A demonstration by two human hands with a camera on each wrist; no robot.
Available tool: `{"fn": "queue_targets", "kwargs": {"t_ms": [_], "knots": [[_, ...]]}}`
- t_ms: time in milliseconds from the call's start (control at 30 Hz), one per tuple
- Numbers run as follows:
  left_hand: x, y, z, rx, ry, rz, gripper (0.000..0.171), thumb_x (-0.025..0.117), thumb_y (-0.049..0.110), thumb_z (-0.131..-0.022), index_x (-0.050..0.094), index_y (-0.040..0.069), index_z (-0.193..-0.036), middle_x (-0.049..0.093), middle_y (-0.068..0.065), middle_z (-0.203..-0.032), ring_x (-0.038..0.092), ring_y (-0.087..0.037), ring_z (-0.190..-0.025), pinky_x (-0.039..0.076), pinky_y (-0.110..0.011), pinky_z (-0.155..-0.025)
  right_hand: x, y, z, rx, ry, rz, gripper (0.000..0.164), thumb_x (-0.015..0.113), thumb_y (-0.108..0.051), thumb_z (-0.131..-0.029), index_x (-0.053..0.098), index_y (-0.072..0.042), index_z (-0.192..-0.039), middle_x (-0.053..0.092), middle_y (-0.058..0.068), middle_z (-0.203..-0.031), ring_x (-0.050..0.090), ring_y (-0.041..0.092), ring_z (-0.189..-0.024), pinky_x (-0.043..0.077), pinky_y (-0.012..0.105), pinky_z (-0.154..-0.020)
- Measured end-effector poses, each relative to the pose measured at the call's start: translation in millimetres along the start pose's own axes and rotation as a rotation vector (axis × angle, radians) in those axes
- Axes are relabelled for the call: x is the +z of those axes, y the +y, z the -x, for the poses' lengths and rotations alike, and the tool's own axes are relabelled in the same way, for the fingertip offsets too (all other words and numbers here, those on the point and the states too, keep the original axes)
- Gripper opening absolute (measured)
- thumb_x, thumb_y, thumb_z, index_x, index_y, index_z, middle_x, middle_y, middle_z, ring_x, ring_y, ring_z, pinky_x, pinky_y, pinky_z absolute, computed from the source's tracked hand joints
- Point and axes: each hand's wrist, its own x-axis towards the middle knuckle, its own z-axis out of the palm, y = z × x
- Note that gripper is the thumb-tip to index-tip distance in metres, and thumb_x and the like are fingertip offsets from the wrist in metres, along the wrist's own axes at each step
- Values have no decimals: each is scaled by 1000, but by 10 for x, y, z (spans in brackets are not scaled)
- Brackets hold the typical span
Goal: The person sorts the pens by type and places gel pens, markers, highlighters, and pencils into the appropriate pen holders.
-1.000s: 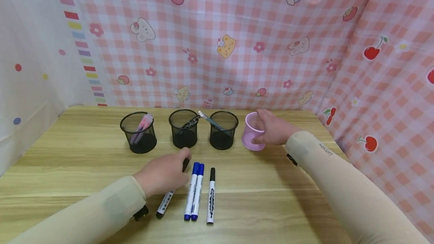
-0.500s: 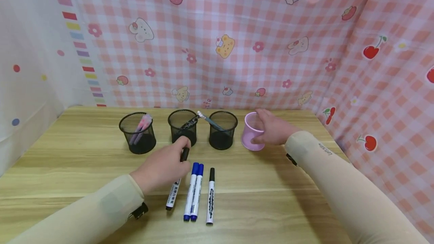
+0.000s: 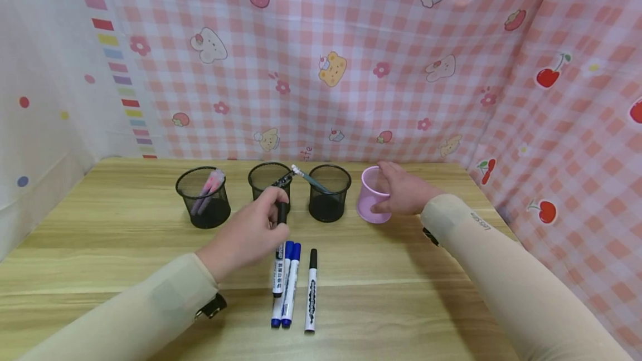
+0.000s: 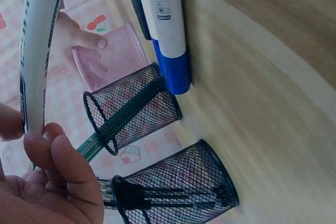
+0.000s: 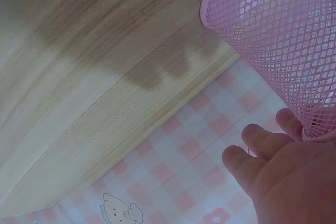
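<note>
My left hand [image 3: 247,237] pinches a black-capped whiteboard marker [image 3: 278,273] near its cap. The marker hangs over two blue-capped markers [image 3: 290,288], partly covering one. In the left wrist view its white barrel [image 4: 38,51] rises from between thumb and fingers. To the right lies another black-capped marker [image 3: 311,297] on the table. My right hand [image 3: 408,187] holds the pink mesh pen holder [image 3: 370,199] at its right side, thumb across the front; in the right wrist view some fingertips reach past the mesh [image 5: 283,40].
Three black mesh holders stand in a row: the left one [image 3: 210,215] with pinkish-purple pens, the middle one [image 3: 258,185] with dark pens, the right one [image 3: 327,211] with teal pens. A checked cloth [image 3: 301,32] hangs behind the wooden table [image 3: 90,227].
The left hand has lifted the black-capped marker and moved it right and away, from beside the blue-capped markers to above them. The right hand stays on the pink holder.
</note>
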Motion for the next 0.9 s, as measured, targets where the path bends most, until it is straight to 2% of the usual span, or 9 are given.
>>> {"fn": "queue_targets", "kwargs": {"t_ms": [167,400,633,900], "knots": [[27,18,-42,56,57,74,46,59,14,-91,47,20,-134,58,-2,-77,50,-16,-59,46,-32,-54,-1,-2,1,6,-4,-1,119,87,-43,-84,13,-3,-167,23,19,-173,42,44,-150,34,61,-124],[91,90,-100,101,116,218,43,61,13,-97,46,21,-137,62,-3,-80,47,-16,-58,42,-28,-52,-14,-22,19,12,-10,-5,119,87,-44,-84,13,-4,-168,21,18,-173,41,45,-150,33,62,-124],[169,189,-201,159,220,367,42,63,8,-100,44,13,-137,67,-6,-86,43,-15,-57,39,-25,-52,-15,-30,26,18,-9,-6,119,86,-44,-84,12,-5,-168,20,18,-174,40,44,-151,32,61,-125],[289,317,-317,155,352,515,41,63,9,-102,41,12,-135,71,-10,-95,44,-14,-56,39,-24,-51,-11,-32,25,14,-2,-4,118,86,-43,-84,13,-4,-168,22,19,-173,40,44,-151,33,61,-125]]}}
